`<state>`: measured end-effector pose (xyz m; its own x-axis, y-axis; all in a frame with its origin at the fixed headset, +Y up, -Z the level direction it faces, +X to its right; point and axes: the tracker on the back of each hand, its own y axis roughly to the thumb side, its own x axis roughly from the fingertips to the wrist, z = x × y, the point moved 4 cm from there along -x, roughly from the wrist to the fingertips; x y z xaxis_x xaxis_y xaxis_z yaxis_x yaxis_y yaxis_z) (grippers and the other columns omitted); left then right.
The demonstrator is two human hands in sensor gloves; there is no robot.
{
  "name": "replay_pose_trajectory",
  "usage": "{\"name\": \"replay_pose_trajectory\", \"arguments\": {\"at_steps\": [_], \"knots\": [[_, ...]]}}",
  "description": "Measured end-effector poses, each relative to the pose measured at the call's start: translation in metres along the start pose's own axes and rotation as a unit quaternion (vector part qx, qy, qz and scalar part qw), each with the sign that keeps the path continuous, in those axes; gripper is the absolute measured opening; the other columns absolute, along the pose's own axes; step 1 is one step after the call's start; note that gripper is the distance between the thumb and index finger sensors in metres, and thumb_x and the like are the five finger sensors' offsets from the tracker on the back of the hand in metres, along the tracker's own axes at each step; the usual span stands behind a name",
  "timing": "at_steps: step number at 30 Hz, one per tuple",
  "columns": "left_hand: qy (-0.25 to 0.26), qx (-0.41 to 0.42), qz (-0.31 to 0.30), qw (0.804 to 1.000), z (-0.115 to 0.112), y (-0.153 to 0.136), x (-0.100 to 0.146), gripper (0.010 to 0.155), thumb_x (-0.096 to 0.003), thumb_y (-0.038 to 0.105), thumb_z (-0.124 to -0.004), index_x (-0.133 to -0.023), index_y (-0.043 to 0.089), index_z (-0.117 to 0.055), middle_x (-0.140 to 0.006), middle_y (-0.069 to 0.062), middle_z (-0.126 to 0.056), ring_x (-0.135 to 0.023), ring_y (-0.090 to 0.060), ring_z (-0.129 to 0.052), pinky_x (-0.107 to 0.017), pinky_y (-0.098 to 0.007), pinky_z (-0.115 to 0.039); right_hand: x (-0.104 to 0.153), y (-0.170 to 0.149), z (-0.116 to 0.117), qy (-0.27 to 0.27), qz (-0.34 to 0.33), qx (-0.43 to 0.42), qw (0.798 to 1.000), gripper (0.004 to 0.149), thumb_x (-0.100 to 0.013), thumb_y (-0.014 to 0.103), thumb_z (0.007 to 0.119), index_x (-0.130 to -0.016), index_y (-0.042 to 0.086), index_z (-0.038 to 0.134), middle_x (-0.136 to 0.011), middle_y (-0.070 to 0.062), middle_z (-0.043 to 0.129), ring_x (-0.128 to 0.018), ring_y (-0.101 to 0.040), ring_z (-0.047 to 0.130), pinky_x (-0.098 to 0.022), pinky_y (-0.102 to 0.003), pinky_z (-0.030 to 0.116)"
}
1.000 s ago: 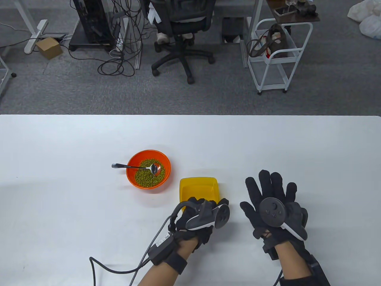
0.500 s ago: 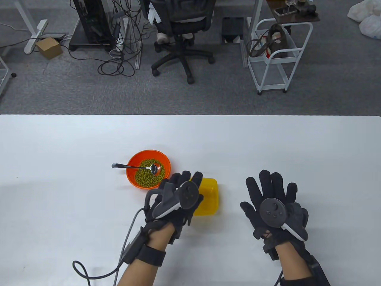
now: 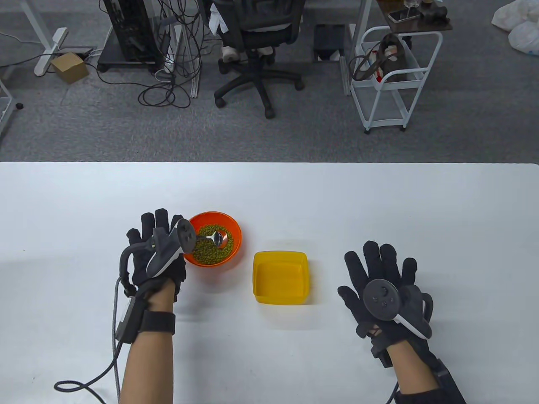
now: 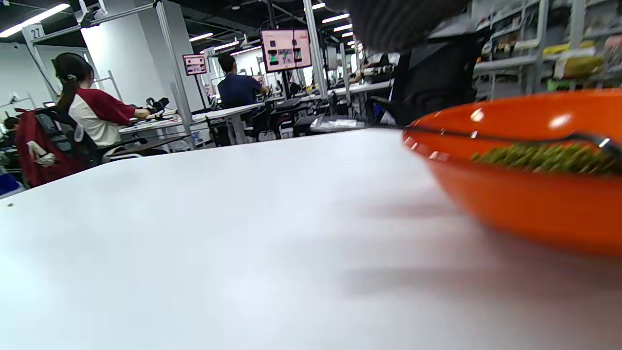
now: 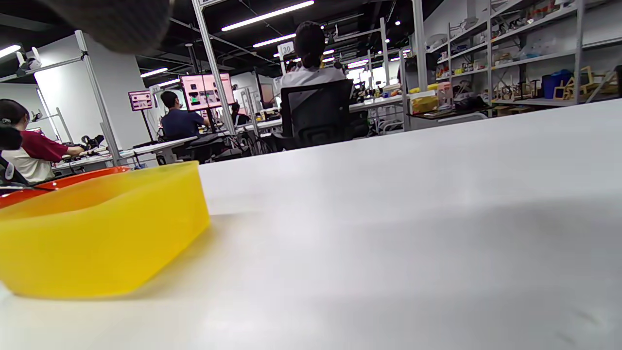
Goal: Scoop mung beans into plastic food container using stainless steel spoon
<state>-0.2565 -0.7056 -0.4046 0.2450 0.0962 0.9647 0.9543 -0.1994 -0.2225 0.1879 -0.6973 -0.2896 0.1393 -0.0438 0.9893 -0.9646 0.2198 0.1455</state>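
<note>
An orange bowl of green mung beans sits left of centre on the white table. A steel spoon lies in it, scoop on the beans. My left hand is at the bowl's left side, fingers stretched out, and covers the spoon's handle; I see no grip on it. The empty yellow plastic container stands right of the bowl. My right hand lies flat and spread on the table right of the container. The left wrist view shows the bowl and beans close by.
The table's far edge runs across the middle of the view, with an office chair and a white cart on the floor behind it. A cable trails from my left wrist. The right wrist view shows the container.
My left hand has moved from the container's near edge leftward and away from me to the bowl's left side, over the spoon handle. The container is uncovered. The right hand has barely shifted.
</note>
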Motion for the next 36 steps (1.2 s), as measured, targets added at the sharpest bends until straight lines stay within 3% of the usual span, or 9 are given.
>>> {"name": "replay_pose_trajectory", "arguments": {"at_steps": [7, 13, 20, 25, 32, 36], "knots": [[-0.032, -0.045, 0.001, 0.998, -0.026, 0.002, -0.024, 0.075, -0.0458, 0.030, -0.074, -0.104, 0.048, -0.029, -0.119, 0.007, -0.027, -0.114, -0.030, -0.031, -0.079, -0.064, -0.036, 0.002, -0.005, -0.004, -0.005, 0.011, -0.007, 1.000, 0.074, -0.052, 0.062, 0.064, -0.109, 0.041, 0.020, -0.110, 0.008, -0.012, -0.103, -0.031, -0.012, -0.062, -0.063, -0.014], [-0.026, -0.055, -0.006, 0.998, -0.038, 0.004, -0.027, 0.075, -0.0452, 0.031, -0.074, -0.104, 0.046, -0.029, -0.110, 0.007, -0.056, -0.107, -0.027, -0.056, -0.078, -0.060, -0.044, 0.000, -0.006, -0.003, 0.001, 0.013, -0.007, 1.000, 0.074, -0.052, 0.061, 0.064, -0.109, 0.042, 0.020, -0.110, 0.008, -0.012, -0.103, -0.030, -0.012, -0.062, -0.063, -0.015], [0.063, -0.094, -0.068, 0.991, -0.034, 0.009, -0.006, 0.063, -0.0442, 0.033, -0.068, -0.102, 0.043, -0.046, -0.086, 0.007, -0.081, -0.079, -0.021, -0.085, -0.066, -0.052, -0.067, 0.000, -0.010, -0.004, 0.002, 0.021, -0.014, 1.000, 0.074, -0.052, 0.061, 0.064, -0.108, 0.042, 0.020, -0.110, 0.008, -0.012, -0.104, -0.030, -0.013, -0.062, -0.062, -0.015], [0.094, -0.029, -0.079, 0.992, -0.027, 0.002, 0.018, 0.057, -0.0440, 0.030, -0.068, -0.100, 0.032, -0.058, -0.076, 0.005, -0.089, -0.053, -0.016, -0.099, -0.051, -0.043, -0.082, 0.001, -0.010, -0.003, 0.003, 0.021, -0.009, 1.000, 0.074, -0.052, 0.062, 0.064, -0.109, 0.042, 0.020, -0.110, 0.008, -0.012, -0.104, -0.030, -0.012, -0.062, -0.063, -0.015], [0.104, 0.130, -0.050, 0.985, -0.036, -0.020, 0.054, 0.058, -0.0450, 0.033, -0.066, -0.102, 0.025, -0.055, -0.068, 0.004, -0.094, -0.037, -0.015, -0.104, -0.040, -0.041, -0.087, 0.001, -0.010, -0.003, 0.000, 0.018, -0.011, 1.000, 0.074, -0.052, 0.062, 0.064, -0.108, 0.042, 0.020, -0.110, 0.008, -0.012, -0.104, -0.030, -0.012, -0.062, -0.063, -0.014], [0.096, 0.139, -0.042, 0.985, -0.039, -0.026, 0.060, 0.058, -0.0460, 0.035, -0.064, -0.102, 0.029, -0.052, -0.060, 0.004, -0.097, -0.028, -0.014, -0.104, -0.035, -0.040, -0.088, 0.002, -0.009, -0.003, -0.002, 0.013, -0.011, 1.000, 0.075, -0.052, 0.062, 0.064, -0.108, 0.041, 0.018, -0.110, 0.008, -0.012, -0.104, -0.030, -0.011, -0.062, -0.063, -0.014]]}}
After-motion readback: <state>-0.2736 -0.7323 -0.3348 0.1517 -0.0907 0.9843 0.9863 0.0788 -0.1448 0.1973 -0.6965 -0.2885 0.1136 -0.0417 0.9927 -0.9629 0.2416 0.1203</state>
